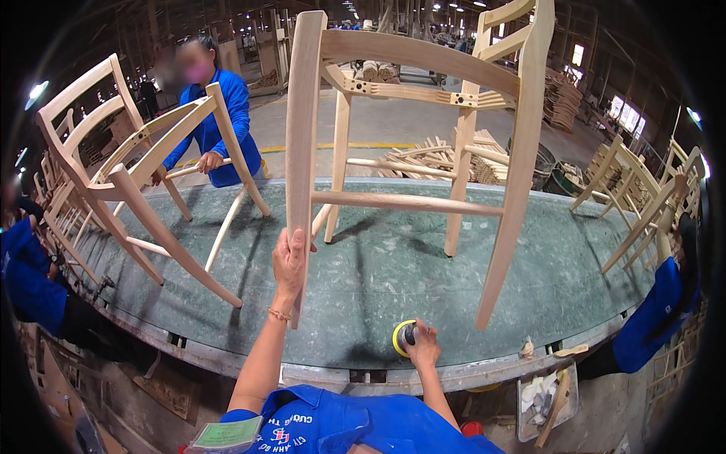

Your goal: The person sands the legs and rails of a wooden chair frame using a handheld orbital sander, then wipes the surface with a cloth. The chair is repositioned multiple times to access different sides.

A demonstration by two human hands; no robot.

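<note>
A bare wooden chair frame (408,200) stands before me on the green-topped workbench (378,280), its seat opening without a panel. My left hand (290,261) is wrapped round the lower part of its near left leg. Down by the bench's near edge, my right hand (423,346) grips a round sander (404,337) with a dark body and a yellow rim. The sander sits low over the benchtop, apart from the chair; whether its pad touches the surface I cannot tell.
Another chair frame (162,166) stands on the bench at left, held by a co-worker in blue (219,113). More people work at both sides. At right are further chair frames (643,189). A tray (546,405) of scraps hangs by the near edge. Wooden parts (439,160) lie piled beyond.
</note>
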